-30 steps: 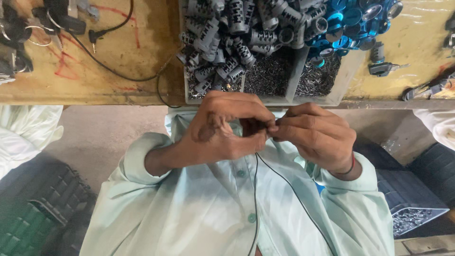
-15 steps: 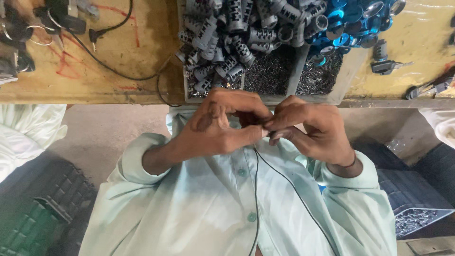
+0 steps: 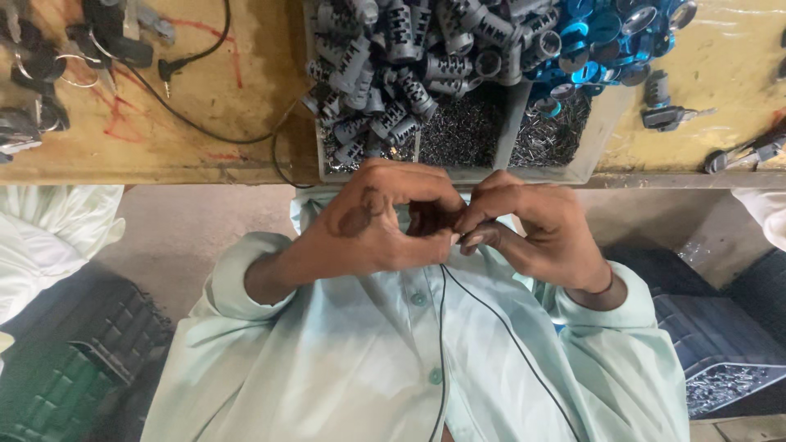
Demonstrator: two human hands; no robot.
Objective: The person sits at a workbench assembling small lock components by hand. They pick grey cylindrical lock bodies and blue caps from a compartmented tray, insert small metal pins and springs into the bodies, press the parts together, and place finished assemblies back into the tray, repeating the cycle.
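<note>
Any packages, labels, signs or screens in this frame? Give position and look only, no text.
No labels, signs or screens show.
Divided tray: on the yellow bench's near edge above both hands, pale rectangular bin holding grey slotted cylinders, blue caps and small metal pins.
Dark crate: low right, beside the sleeve, ribbed, with small metal bits inside.
Dark green crate: low left, ribbed.

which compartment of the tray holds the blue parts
The far right compartment of the parts tray: it holds shiny blue caps, while the others hold grey slotted cylinders and small metal pins.

Two hands (image 3: pixel 458 225), one divided tray (image 3: pixel 602 139), many grey cylinders (image 3: pixel 393 74).
</note>
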